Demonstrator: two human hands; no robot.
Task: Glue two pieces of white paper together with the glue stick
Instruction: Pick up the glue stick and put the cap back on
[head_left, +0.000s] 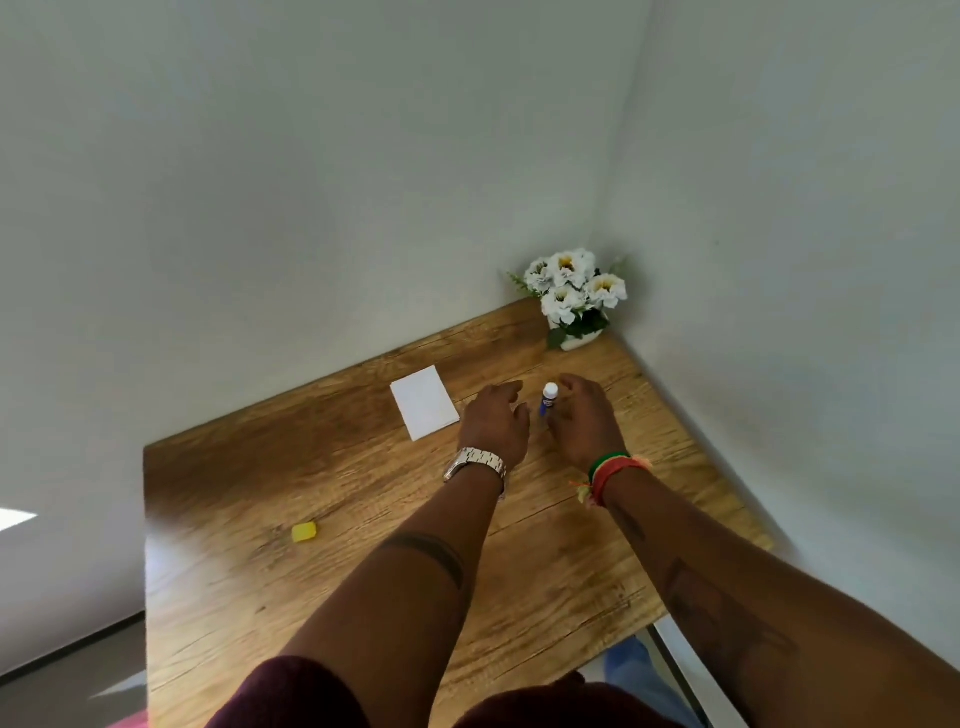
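I see a wood-grain bench (363, 519) in a white-walled corner, white paper (424, 409), upright glue stick (548, 398) between my open, empty left hand (493, 421) and right hand (584, 421).

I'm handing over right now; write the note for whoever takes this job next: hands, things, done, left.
Left hand: open, empty, beside the glue stick.
Right hand: open, curled near the stick, not gripping it.
Small blue glue stick with white cap: upright on the wooden table, between the hands, cap on.
White rectangular paper: flat, left of the hands; looks like one stack, sheet count unclear.
Done: nothing visibly glued.
Left: uncap, spread glue, press sheets together.
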